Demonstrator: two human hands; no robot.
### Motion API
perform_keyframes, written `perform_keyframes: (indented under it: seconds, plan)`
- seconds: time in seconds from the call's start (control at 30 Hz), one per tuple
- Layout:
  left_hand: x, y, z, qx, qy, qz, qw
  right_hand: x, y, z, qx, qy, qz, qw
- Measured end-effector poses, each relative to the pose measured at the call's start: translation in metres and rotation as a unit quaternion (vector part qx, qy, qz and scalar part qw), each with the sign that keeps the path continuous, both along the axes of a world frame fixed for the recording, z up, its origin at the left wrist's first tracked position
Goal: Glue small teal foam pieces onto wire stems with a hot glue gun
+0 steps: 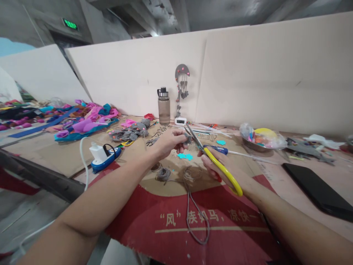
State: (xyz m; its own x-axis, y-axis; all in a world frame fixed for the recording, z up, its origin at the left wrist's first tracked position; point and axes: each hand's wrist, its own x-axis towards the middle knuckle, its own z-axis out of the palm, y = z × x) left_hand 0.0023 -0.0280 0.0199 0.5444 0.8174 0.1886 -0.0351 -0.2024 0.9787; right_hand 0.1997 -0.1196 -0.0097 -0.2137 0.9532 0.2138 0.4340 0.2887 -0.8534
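Note:
My left hand (pixel 168 142) pinches a small grey felt piece (pixel 188 139) between thumb and fingers above the cardboard. Close on its right, my right hand (pixel 209 165) grips scissors (pixel 223 170) with a yellow handle loop and a bit of red below. The scissor blades point up and left, right beside the felt piece; whether they touch it I cannot tell. Under the hands lie cyan flower-shaped pieces (pixel 185 156) and a coil of grey cord (pixel 163 174). More cord trails in a loop over the red print of the cardboard sheet (pixel 234 243).
Behind the hands stand a water bottle (pixel 164 110) and a small digital clock (pixel 180 121). Left are a blue power strip (pixel 106 161), grey felt pieces (pixel 129 131) and bright fabric (pixel 88 125). Right are a metal bowl (pixel 256 145), a screwdriver (pixel 217 149) and a black phone (pixel 317 189).

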Motion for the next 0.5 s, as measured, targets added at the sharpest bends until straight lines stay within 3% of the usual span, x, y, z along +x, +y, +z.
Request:
perform_keyframes:
  seconds: [0.5]
  plan:
    - [0.0006,0.0003,0.0010,-0.007,0.012,0.007,1.000,-0.0027,-0.0049,0.0095,-0.002,-0.046,-0.024,0.999]
